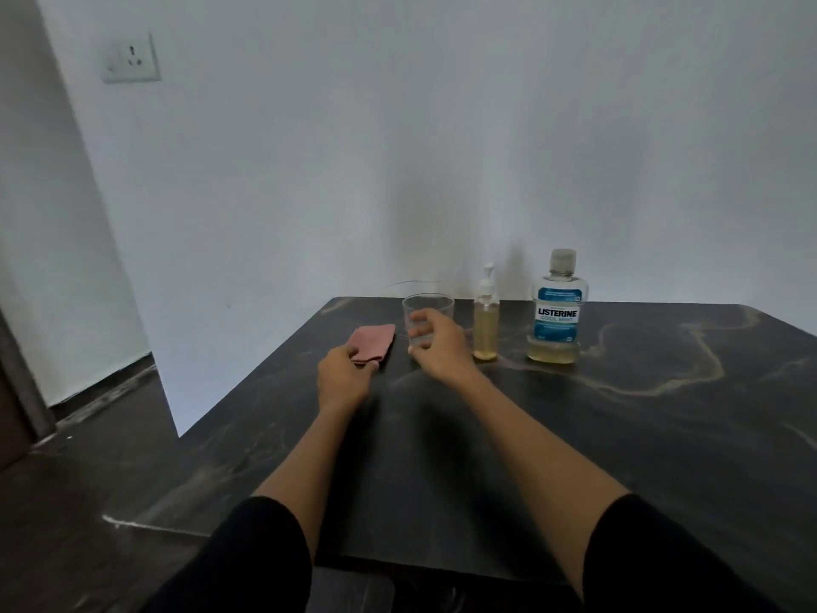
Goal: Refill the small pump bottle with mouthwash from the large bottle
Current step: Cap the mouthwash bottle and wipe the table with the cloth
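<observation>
Black sleeves (247,555) are reaching out; left hand (342,376) is pinching the cloth (373,342), right hand (435,340) gripping the glass (426,309); big bottle (557,311), probably light and slippery, wants gripping at its waist; pump bottle (486,320) standing untouched.

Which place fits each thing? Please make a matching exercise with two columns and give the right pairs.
Things:
1. pink cloth
2. clear glass
3. small pump bottle
4. large bottle

Places:
A. farthest right on the table
B. at the right hand
C. under the left hand fingers
D. between glass and large bottle

Pairs: 1-C, 2-B, 3-D, 4-A
</observation>
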